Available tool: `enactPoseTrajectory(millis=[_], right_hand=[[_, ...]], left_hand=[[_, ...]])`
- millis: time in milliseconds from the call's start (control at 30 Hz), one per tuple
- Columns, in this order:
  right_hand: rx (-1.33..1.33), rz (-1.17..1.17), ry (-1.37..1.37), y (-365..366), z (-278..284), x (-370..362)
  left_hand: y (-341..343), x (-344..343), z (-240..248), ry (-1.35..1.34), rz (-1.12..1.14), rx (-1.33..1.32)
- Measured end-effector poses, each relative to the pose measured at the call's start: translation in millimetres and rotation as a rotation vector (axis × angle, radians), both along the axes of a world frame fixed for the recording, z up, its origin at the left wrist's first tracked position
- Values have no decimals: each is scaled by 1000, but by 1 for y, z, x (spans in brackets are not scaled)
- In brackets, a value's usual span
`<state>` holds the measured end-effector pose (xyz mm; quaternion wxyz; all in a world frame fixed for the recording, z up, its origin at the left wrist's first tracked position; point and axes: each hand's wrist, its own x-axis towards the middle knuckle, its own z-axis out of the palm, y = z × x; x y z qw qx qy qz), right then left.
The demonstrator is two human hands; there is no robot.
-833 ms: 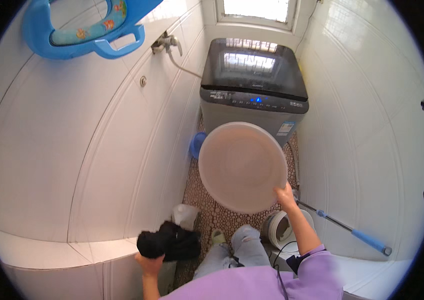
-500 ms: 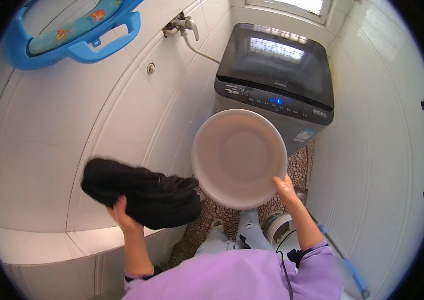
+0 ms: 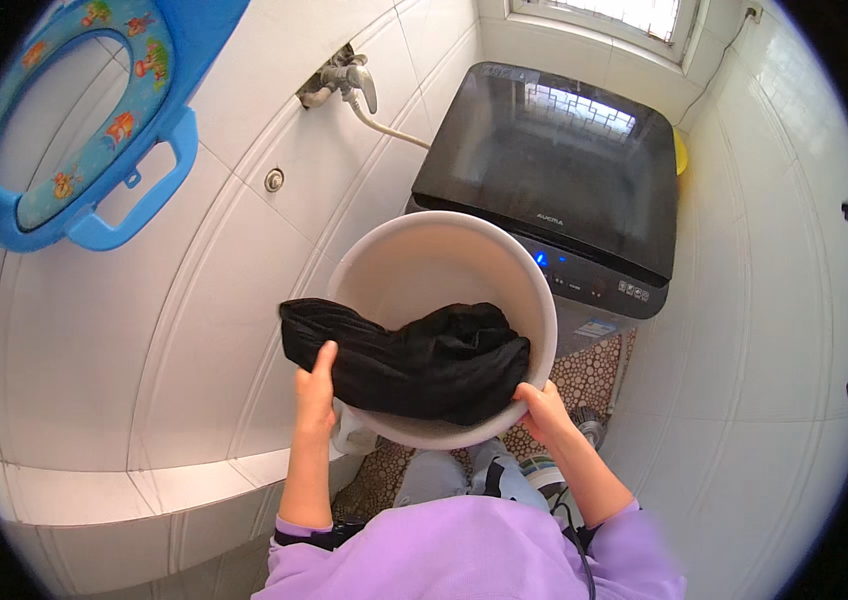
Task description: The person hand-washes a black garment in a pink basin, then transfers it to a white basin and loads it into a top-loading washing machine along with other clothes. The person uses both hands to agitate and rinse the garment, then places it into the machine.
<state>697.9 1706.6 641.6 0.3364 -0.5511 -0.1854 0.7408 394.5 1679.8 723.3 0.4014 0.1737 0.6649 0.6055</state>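
Black cloth (image 3: 424, 365) in left fingers (image 3: 326, 358), right fingers (image 3: 528, 391) gripping pale basin (image 3: 384, 260).

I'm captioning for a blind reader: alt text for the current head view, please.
The left hand holds black cloth over a pale basin, which the right hand grips. A washer stands beyond; a blue toilet seat hangs at upper left.

The basin (image 3: 414, 262) is round, deep and off-white, held aloft with its mouth up, the far part of its inside bare. The cloth (image 3: 424, 365), black and bunched lengthwise in soft folds, spans its near half, one end jutting past the left rim.
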Motion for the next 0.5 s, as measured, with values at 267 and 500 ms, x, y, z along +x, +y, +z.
enactPoseTrajectory(millis=[267,500], right_hand=[[83,239,176,4,10,-32],[-52,89,178,19,11,-28]], left_hand=[[44,23,16,980,-795,-615],[-4,-31,25,1313,-268,-13]])
